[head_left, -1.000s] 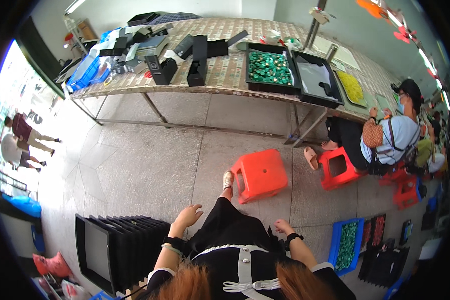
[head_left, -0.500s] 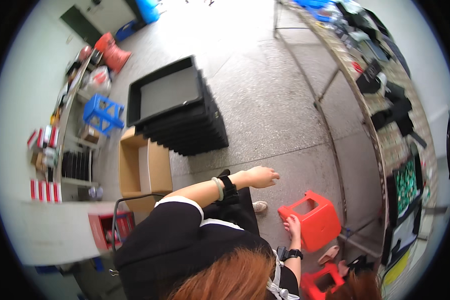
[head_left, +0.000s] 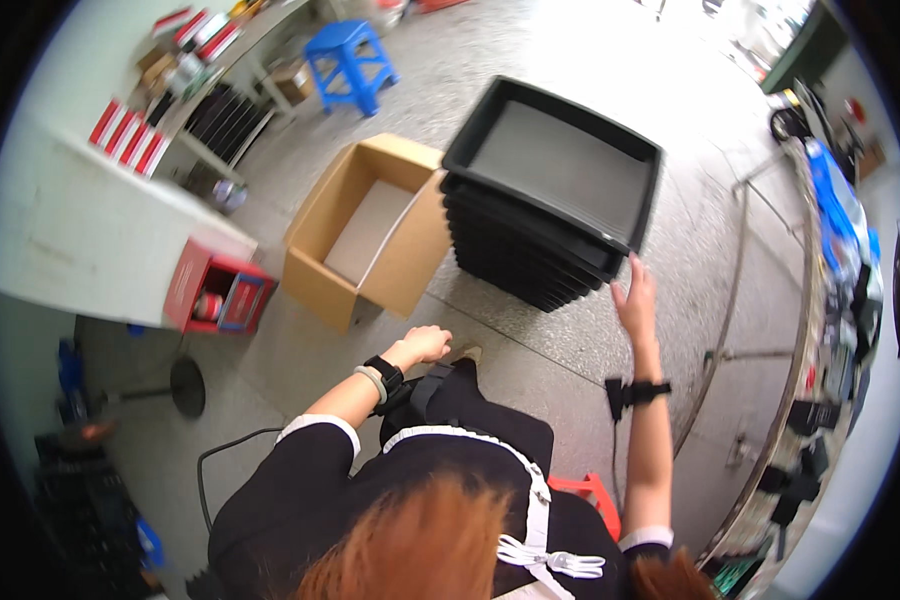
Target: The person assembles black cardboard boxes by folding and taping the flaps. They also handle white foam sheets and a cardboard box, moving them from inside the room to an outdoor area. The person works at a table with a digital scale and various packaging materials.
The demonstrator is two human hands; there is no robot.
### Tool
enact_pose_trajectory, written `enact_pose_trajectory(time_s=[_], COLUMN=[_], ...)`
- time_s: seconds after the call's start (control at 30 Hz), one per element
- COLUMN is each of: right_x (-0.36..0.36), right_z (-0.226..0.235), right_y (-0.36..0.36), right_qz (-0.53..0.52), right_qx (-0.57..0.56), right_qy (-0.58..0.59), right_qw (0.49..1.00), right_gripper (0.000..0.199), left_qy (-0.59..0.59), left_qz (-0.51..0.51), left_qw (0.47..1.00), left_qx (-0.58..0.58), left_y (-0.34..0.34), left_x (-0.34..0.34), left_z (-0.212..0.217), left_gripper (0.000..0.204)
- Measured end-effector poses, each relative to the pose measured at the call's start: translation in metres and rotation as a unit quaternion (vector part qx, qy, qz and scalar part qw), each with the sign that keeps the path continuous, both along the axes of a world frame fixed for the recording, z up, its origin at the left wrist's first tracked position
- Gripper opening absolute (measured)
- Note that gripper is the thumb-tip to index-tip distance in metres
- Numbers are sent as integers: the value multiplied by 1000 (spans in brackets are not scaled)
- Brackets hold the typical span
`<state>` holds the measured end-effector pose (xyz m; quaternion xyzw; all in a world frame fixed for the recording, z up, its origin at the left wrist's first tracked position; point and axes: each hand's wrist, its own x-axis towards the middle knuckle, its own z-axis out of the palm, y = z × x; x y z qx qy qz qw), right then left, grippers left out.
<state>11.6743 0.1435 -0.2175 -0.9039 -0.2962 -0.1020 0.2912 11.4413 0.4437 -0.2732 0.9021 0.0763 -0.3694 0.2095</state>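
My right hand [head_left: 638, 302] reaches forward with its fingers apart. Its fingertips are at the near right corner of the top black plastic tray [head_left: 570, 165], but I cannot tell whether they touch it. That tray tops a tall stack of matching trays [head_left: 520, 265] on the floor; its inside shows a flat grey base. My left hand [head_left: 429, 344] hangs in front of my body, fingers loosely curled, with nothing visible in it. Just beyond it stands an open cardboard box [head_left: 400, 260] with a flat light sheet inside. Both wrists wear black straps.
A red stool [head_left: 592, 495] stands partly hidden beside my body. On the left are a red box-shaped cabinet [head_left: 192, 285], a blue stool [head_left: 348, 62] and a shelf with boxes. A long cluttered workbench [head_left: 785, 400] runs along the right. A black cable [head_left: 205, 470] loops at my left side.
My right hand has left the red stool and swung forward to the tray stack. My left hand has moved left and its fingers have curled. My view has turned right and come nearer the stack.
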Motion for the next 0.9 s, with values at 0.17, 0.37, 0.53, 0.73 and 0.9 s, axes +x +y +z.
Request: enact_pose_trajectory(time_s=[0.17,0.37,0.53,0.73,0.9], right_x=[85,101,78,92,13], right_z=[15,-47,-51,-55,-10], right_y=[128,158,146,142,195], right_qz=[44,58,81,64,18], right_qx=[-279,-304,-300,-322,-294], right_qy=[19,136,112,179,-46], right_qw=[959,941,944,928,954], right_gripper=[76,26,29,39,54], left_qy=[-167,-74,-12,-73,-71], left_qz=[244,473,573,614,761], left_qw=[953,878,818,772,589], left_qx=[-69,0,-50,-148,-263], left_y=[69,81,83,173,313], left_x=[-74,-201,-228,-207,-141], left_z=[-26,-53,-66,-195,-285], left_gripper=[32,30,29,24,21])
